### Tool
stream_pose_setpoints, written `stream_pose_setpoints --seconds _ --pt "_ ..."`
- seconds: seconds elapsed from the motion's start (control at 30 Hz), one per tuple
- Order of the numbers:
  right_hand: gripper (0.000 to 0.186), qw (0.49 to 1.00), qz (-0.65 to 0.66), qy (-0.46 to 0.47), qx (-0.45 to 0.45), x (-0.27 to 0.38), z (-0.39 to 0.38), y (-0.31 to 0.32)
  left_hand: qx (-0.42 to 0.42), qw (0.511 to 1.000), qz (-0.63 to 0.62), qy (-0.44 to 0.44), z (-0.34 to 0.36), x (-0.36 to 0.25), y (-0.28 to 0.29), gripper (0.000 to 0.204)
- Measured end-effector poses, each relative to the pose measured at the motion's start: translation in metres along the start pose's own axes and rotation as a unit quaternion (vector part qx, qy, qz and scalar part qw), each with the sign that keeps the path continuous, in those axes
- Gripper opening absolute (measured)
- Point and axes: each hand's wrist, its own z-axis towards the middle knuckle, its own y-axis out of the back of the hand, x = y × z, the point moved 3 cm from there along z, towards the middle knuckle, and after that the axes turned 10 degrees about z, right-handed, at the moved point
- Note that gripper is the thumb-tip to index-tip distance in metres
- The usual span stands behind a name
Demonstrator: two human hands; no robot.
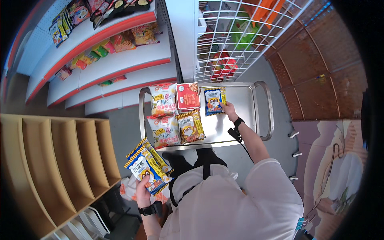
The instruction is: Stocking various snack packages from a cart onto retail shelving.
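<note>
The left hand [143, 191] is closed around a small stack of blue and yellow snack packs [147, 166]. It holds them low, close to the body, with the thumb side up. The packs fan out a bit at the top, so they look like they sit loose in the grip.

Past that hand, up and to the right, stands a shiny metal cart [240, 100]. The right hand [229, 109] reaches out over it. Its fingers press on the lower right corner of one more blue and yellow pack [215, 101] that lies flat on the cart top. I cannot tell if the fingers pinch it or just rest on it.

Just left of that hand lie a red box [187, 96], an orange bag [191, 126], and two pale bags [164, 116] with bright letters.

To the left of the left hand is an empty wooden rack [56, 160] with tall slots. Farther away, white shelves with red edges [116, 60] hold more snacks, and a white wire cage [236, 36] stands behind the cart.

What could go wrong: the fanned packs could slip from the left hand and fall, because the grip holds only their bottom ends. The flat pack could slide on the smooth metal if the fingers only push it. The cart may also roll if it gets leaned on.
</note>
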Motion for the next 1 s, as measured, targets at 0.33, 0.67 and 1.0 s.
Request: stream_pose_setpoints --seconds 0.33,0.67,1.0 --pt "0.025 1.0 -0.004 -0.018 0.023 -0.031 0.04 -0.016 -0.059 0.998 -0.027 -0.018 -0.014 0.024 -0.03 0.046" --pt "0.039 0.957 -0.271 0.101 -0.03 -0.012 0.033 -0.018 -0.02 0.998 -0.04 -0.035 -0.02 0.019 -0.047 0.051" --pt "0.054 0.879 -0.455 0.141 0.001 0.009 0.026 -0.011 0.041 0.998 -0.022 -0.042 -0.017 -0.002 -0.05 0.051"
